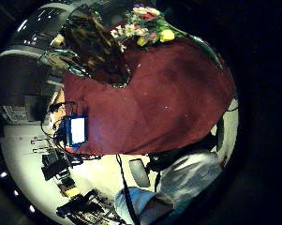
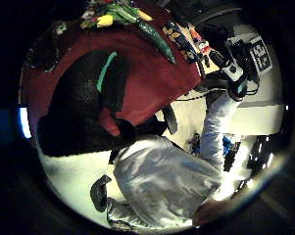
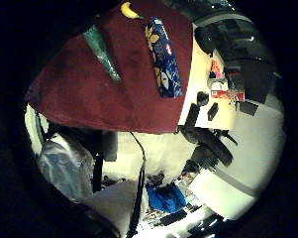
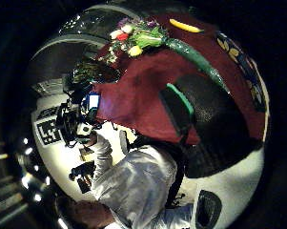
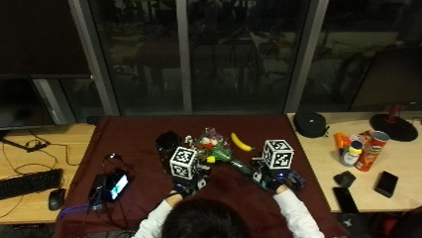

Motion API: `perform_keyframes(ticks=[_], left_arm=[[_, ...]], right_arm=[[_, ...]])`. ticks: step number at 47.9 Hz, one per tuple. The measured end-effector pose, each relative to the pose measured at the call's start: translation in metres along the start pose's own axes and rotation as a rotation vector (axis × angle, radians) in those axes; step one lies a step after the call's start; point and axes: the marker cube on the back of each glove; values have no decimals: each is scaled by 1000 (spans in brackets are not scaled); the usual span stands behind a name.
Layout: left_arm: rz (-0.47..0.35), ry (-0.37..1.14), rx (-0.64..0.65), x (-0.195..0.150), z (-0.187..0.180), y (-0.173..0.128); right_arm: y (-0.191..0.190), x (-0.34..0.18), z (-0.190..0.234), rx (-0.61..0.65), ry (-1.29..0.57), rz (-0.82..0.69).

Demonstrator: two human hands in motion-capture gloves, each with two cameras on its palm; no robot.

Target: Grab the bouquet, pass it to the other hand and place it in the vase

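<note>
The bouquet [image 5: 219, 150] lies on the table [image 5: 135, 135] between vase [image 5: 167, 141] and banana [image 5: 241, 142].

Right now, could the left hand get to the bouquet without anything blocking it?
Probably yes. The bouquet lies flat on the red cloth just beside the left hand, with only bare cloth between them. The dark vase stands off to the side, not in the path.
</note>
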Motion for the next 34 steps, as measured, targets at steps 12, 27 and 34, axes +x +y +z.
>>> perform_keyframes(ticks=[12, 27, 34], left_arm=[[-2, -13, -3, -2, 1, 5], [-29, 8, 27, -18, -23, 6], [-44, 19, 65, -24, -37, 2]], right_arm=[[8, 0, -7, 20, 17, 3], [5, -18, -28, 5, 3, -14], [-1, -19, -42, 18, 26, 25]])
